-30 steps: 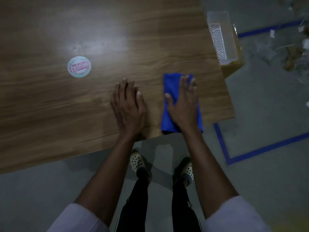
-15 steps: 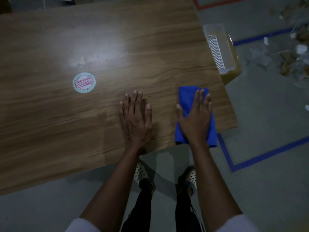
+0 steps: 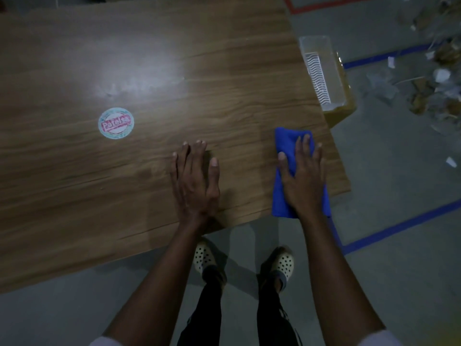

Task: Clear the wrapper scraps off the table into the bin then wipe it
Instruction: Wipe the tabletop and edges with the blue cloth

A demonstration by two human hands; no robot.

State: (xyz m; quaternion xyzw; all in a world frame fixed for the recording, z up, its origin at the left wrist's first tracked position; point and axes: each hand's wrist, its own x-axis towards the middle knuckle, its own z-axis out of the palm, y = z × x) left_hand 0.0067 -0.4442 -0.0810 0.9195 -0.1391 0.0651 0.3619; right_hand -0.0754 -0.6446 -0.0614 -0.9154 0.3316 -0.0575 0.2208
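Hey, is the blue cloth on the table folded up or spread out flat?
Folded. The blue cloth is a narrow, thick strip under the flat right hand.

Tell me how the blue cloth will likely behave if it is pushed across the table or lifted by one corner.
The blue cloth looks soft and floppy: it lies folded flat under the right hand. Lifted by a corner, it would probably unfold and hang limp. Pushed under the flat palm, it should slide easily, since the table looks smooth and glossy.
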